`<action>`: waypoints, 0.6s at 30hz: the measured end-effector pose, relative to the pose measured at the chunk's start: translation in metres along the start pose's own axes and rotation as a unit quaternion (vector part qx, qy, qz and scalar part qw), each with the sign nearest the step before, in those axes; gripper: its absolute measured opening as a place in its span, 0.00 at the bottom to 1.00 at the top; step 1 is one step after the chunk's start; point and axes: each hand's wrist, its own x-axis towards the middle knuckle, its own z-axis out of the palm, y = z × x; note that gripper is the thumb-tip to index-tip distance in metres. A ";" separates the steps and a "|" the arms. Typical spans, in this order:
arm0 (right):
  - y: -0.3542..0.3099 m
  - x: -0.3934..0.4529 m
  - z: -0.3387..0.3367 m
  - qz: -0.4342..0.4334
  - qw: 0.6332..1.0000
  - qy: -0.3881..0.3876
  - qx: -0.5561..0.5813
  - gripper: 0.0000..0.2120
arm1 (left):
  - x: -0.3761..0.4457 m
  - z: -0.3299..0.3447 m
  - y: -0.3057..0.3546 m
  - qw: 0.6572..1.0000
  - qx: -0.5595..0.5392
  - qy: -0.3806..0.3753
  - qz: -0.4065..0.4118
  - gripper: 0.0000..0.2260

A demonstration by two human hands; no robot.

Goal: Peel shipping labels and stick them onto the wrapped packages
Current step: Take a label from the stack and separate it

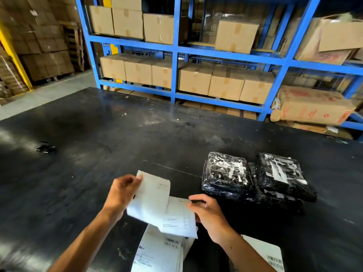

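Above the black table [98, 134] I hold a white shipping label [176, 216] that is partly peeled from its backing sheet [151, 193]. My left hand [121, 193] pinches the curled-up backing at its top corner. The printed label's right edge is pinched by my right hand [208, 214]. Two packages wrapped in clear plastic lie to the right: one [227, 173] nearer me and another [280, 173] beside it, resting on a third dark package. More labels [161, 252] lie under my hands.
Another label sheet [273, 256] lies at the bottom right. A small dark object [46, 147] sits on the table's left. Blue shelving [174, 50] filled with cardboard boxes stands behind the table, and stacked cartons [43, 46] fill the far left.
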 end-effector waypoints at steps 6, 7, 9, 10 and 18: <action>0.030 -0.002 0.022 0.051 0.987 -0.067 -0.137 0.07 | 0.003 -0.004 0.017 0.997 -0.067 0.022 -0.011 0.15; 0.038 -0.001 0.026 0.045 0.981 -0.077 -0.171 0.06 | 0.001 -0.001 0.018 0.997 -0.069 0.015 -0.016 0.15; 0.050 0.001 0.028 0.015 0.965 -0.083 -0.248 0.04 | -0.003 0.003 0.019 0.997 -0.072 0.005 -0.031 0.15; 0.052 0.002 0.028 -0.012 0.949 -0.085 -0.302 0.02 | -0.005 0.005 0.020 0.996 -0.079 0.004 -0.035 0.15; -0.009 -0.005 -0.006 -0.137 0.938 -0.151 -0.279 0.05 | -0.011 0.024 0.035 0.990 -0.117 -0.010 -0.077 0.14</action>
